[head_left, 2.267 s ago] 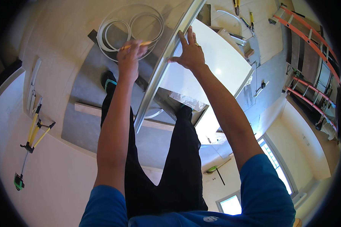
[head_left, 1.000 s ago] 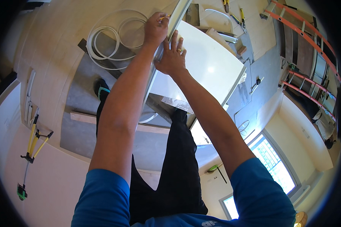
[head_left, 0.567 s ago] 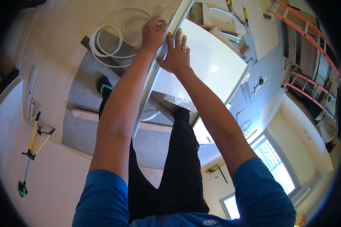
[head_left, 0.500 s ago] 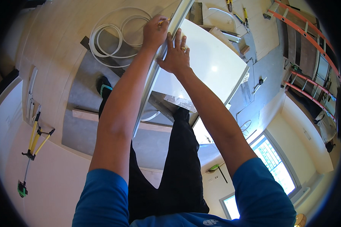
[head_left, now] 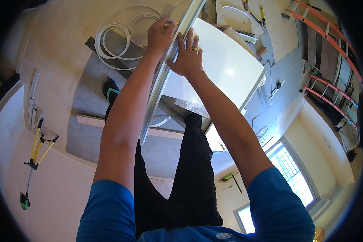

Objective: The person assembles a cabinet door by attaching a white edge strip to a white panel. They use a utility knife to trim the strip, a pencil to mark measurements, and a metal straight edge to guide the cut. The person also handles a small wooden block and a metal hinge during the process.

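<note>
Across a glossy white panel (head_left: 228, 56) lies a long pale straight strip (head_left: 157, 92), running from the far edge down toward my legs. My left hand (head_left: 159, 38) is closed around a slim yellow pencil (head_left: 166, 26), held beside the strip's left edge; its tip is too small to make out. Fingers spread, my right hand (head_left: 188, 60) presses flat on the strip and the panel, thumb toward the left. A ring shows on one finger.
Coiled white tubing (head_left: 105, 44) lies on the floor at far left. A yellow-and-black tripod (head_left: 38, 147) stands left. Pliers (head_left: 263, 16) and wood offcuts (head_left: 262, 51) lie beyond the panel. An orange ladder (head_left: 326, 30) is at far right. A wooden batten (head_left: 90, 121) lies by my foot.
My left hand and the pencil have shifted slightly left and nearer along the strip. My right hand stays spread in nearly the same place.
</note>
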{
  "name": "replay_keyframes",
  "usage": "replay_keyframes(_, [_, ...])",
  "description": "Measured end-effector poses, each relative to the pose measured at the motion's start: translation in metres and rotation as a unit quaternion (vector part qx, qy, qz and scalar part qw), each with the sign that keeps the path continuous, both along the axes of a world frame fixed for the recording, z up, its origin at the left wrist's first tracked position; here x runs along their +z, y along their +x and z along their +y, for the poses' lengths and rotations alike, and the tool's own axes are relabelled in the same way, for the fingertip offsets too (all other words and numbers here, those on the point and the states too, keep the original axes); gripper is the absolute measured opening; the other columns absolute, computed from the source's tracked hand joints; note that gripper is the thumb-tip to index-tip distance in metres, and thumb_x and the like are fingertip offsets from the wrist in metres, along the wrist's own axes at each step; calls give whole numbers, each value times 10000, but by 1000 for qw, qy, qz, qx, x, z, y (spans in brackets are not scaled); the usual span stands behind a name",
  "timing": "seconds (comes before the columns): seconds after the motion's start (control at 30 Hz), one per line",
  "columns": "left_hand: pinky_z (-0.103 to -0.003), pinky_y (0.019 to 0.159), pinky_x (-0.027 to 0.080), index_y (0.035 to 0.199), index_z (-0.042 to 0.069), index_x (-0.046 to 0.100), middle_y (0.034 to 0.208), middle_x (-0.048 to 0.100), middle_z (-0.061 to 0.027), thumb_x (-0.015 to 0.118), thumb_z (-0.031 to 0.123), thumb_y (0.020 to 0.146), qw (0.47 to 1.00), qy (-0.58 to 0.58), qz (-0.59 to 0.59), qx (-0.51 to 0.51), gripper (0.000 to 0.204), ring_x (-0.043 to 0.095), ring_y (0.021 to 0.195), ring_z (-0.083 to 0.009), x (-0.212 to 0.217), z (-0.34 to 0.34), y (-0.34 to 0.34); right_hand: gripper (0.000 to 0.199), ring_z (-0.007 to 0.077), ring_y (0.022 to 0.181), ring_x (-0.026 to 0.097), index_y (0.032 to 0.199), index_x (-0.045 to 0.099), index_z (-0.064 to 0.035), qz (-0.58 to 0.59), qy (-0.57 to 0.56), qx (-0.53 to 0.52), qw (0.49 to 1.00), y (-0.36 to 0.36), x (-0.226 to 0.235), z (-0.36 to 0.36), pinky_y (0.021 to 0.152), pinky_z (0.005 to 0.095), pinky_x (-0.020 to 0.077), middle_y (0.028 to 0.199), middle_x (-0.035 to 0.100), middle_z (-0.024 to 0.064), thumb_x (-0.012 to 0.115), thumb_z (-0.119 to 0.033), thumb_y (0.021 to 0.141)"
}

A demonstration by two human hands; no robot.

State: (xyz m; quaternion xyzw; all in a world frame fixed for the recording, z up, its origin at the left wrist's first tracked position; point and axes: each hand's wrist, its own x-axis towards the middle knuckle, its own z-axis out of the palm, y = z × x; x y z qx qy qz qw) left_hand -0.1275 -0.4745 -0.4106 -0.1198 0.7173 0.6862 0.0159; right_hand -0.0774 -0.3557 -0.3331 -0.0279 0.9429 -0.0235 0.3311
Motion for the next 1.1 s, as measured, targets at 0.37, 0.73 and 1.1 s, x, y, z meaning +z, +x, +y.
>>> replay_keyframes(0.37, [-397, 711, 569, 944, 33, 724, 824, 739, -157, 659, 196, 894, 994, -90, 61, 7, 182, 727, 744, -306, 4, -4, -5, 1111, 469, 1583, 57, 1671, 138, -139, 7, 2, 16, 1000, 0, 0, -1, 1205, 637, 267, 1727, -74, 220, 740, -517, 816])
replay_keyframes(0.73, [-408, 678, 567, 929, 45, 730, 832, 746, -165, 661, 196, 909, 954, -255, 138, -83, 167, 732, 734, -315, -23, -18, -17, 1103, 473, 1583, 58, 1671, 145, -140, 6, -3, 13, 1000, -1, 1, -4, 1202, 645, 263, 1728, -70, 222, 733, -509, 813])
replay_keyframes(1.1, [-395, 689, 562, 966, 38, 716, 831, 741, -157, 647, 165, 916, 991, -75, 97, -48, 152, 728, 755, -295, -9, 1, -40, 1104, 475, 1582, 61, 1671, 145, -148, 4, 1, 13, 1000, 0, -2, 2, 1205, 636, 266, 1728, -71, 222, 731, -529, 817])
